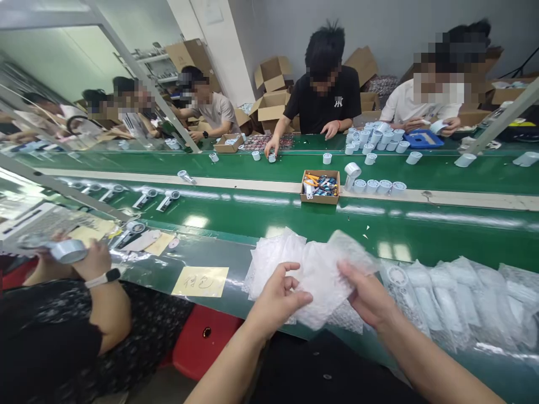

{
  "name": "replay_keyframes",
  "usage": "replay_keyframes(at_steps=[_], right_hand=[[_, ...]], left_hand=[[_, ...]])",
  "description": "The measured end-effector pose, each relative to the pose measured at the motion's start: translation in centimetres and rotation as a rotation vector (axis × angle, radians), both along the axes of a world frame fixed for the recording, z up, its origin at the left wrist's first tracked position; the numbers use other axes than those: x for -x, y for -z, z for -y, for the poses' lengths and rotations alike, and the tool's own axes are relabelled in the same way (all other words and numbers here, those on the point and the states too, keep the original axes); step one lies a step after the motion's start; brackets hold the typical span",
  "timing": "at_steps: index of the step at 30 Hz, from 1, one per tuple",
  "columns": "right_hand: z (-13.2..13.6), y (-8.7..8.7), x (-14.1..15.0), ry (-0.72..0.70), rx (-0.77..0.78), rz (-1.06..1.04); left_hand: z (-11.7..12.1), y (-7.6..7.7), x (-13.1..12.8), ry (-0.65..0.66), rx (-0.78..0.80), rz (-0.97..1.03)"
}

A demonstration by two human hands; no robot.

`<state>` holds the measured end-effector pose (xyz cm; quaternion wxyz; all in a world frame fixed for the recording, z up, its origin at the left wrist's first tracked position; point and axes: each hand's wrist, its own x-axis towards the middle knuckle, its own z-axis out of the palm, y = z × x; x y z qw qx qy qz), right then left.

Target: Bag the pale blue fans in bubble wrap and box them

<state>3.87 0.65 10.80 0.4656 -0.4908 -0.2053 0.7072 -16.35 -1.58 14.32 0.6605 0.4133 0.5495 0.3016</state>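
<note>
Thing: milky-white, translucent bubble-wrap bag (322, 275), flat, crinkled, its upper right corner clearer | Place: over the green worktop's edge, between white bubble-wrap pile (269, 255) and row of clear bubble-wrapped pale-blue devices (452, 294) | Right hand (373, 294): pinching bag's right side | Left hand (280, 294): half-unfurled, thumb and forefinger apart

Reaching forward with bare left forearm (231, 362) and bare right forearm (425, 353), both angled inward from the bottom of the view. Holding bare left hand (275, 294) loosely curled, with thumb (304, 298) apart from bent fingers (288, 268). Pinching with bare right hand (370, 297), turned leftward, with wrist (385, 318) nearly straight.
</note>
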Motion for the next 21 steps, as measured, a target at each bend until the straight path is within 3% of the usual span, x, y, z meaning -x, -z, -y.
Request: replay_keyframes(at_steps=[2, 6, 10, 12, 14, 16, 18, 20, 21], right_hand=[[-0.5, 0.9, -0.3, 0.196, 0.111, -0.113], [0.3, 2.4, 0.6, 0.263, -0.015, -0.119], [1.5, 4.1, 1.8, 0.311, -0.142, 0.136], [1.6, 4.5, 1.6, 0.272, -0.184, 0.335], [1.3, 4.5, 1.2, 0.298, -0.162, 0.360], [0.9, 4.5, 0.8, 0.431, -0.032, 0.163], [0.7, 4.9, 0.2, 0.527, 0.174, -0.072], [0.9, 5.6, -0.7, 0.458, 0.315, -0.131], [1.2, 6.0, -1.4, 0.400, 0.308, -0.085]], left_hand=[[0.6, 1.5, -0.1, 0.054, 0.136, 0.107], [1.6, 4.1, -1.9, 0.018, 0.201, 0.493], [1.8, 4.2, -4.9, -0.063, 0.232, 0.723], [1.5, 4.3, -5.9, -0.145, 0.229, 0.627], [1.1, 5.1, -6.3, -0.307, 0.181, 0.434], [0.6, 6.4, -6.0, -0.448, 0.072, 0.246], [0.2, 7.5, -5.0, -0.485, -0.056, 0.141], [0.0, 7.7, -3.4, -0.471, -0.204, 0.064], [-0.1, 7.4, -2.5, -0.456, -0.279, 0.010]])
